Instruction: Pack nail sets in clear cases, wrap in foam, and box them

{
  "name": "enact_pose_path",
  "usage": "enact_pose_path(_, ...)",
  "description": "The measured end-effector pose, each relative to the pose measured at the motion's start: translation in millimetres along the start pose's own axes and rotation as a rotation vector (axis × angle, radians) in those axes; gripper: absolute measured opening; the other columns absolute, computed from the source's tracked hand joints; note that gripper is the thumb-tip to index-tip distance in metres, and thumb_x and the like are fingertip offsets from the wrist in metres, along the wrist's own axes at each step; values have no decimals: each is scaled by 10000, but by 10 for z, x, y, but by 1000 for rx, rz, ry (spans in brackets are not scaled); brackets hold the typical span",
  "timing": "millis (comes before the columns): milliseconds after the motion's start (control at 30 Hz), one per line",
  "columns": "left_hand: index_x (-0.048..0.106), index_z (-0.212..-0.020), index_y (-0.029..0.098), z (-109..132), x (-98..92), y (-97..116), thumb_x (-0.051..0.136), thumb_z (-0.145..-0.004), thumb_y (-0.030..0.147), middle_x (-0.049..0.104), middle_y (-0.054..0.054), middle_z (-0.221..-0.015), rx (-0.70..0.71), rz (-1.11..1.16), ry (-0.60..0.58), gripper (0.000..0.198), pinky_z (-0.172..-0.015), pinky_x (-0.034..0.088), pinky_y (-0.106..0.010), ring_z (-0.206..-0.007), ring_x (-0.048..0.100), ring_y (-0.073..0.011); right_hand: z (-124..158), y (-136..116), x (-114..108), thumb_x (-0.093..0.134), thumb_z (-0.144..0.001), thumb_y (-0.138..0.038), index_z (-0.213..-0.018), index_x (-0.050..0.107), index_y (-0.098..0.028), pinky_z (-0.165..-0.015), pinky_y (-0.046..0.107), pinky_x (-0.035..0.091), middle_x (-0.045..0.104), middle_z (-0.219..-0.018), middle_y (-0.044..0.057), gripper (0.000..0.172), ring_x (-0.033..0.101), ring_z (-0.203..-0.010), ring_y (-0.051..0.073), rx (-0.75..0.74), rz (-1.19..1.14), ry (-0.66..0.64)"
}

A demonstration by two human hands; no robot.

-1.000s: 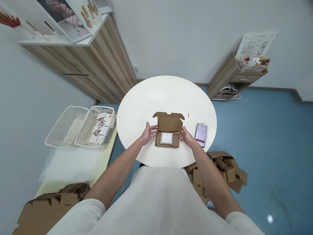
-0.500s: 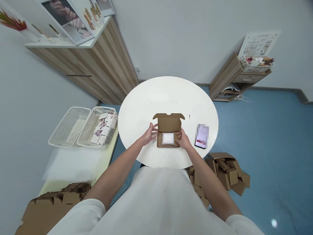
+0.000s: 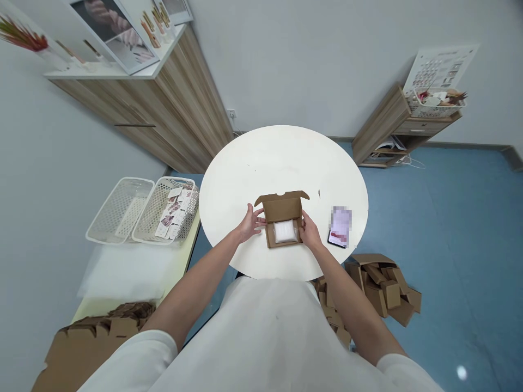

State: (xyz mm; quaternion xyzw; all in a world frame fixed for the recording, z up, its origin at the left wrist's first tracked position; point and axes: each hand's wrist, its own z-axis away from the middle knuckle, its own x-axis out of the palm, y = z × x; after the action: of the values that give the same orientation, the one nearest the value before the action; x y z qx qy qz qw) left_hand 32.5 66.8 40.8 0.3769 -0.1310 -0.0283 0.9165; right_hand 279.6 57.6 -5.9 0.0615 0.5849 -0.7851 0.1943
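Note:
A small brown cardboard box (image 3: 281,208) sits on the round white table (image 3: 281,158) with its lid standing open at the back. Inside lies a white packet (image 3: 285,231). My left hand (image 3: 250,222) rests against the box's left wall, fingers curled onto it. On the other side, my right hand (image 3: 309,231) grips the right wall, the thumb over the edge.
A phone (image 3: 339,226) lies on the table to the right. Two white baskets (image 3: 141,209), one holding cards, sit on a low table at left. Folded cardboard boxes (image 3: 384,283) pile on the blue floor at right; flat cardboard (image 3: 93,332) is stacked at lower left.
Both hands closed in on the box sides. The box turned slightly, its lid now tilting left of centre.

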Motion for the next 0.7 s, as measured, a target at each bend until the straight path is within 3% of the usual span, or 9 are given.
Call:
enact_pose_path(133, 371, -1286, 286, 30, 10, 1, -26, -699, 741, 571, -83, -1097, 17, -47, 11, 842, -879, 320, -392, -1146, 424, -261, -5, 53, 3, 397, -690, -167, -1312, 304, -261, -695, 319, 416, 432, -734, -4, 636, 440, -672, 151, -143, 207, 75)
enact_pose_path(367, 389, -1274, 300, 75, -19, -121, -47, -727, 706, 521, -60, -1214, 49, -159, 35, 809, -878, 297, -382, -1177, 389, -254, 36, 121, -39, 423, -659, -159, -1288, 317, -261, -720, 349, 421, 499, -898, 35, 646, 476, -740, 169, -122, 217, 29)
enact_pose_path(533, 394, -1267, 295, 124, -2, -243, 23, -756, 695, 487, -63, -1259, 102, -180, 71, 748, -890, 299, -377, -1174, 395, -247, 101, 150, -65, 439, -652, -149, -1295, 295, -260, -754, 378, 425, 486, -1011, 63, 669, 477, -848, 203, -185, 264, 2)
enact_pose_path(700, 428, -1240, 290, 189, 50, -287, 94, -795, 654, 500, -67, -1246, 154, -211, 86, 665, -879, 328, -388, -1140, 423, -242, 133, 229, 6, 403, -671, -114, -1325, 240, -264, -774, 389, 430, 465, -1006, 72, 691, 467, -887, 210, -240, 284, 56)
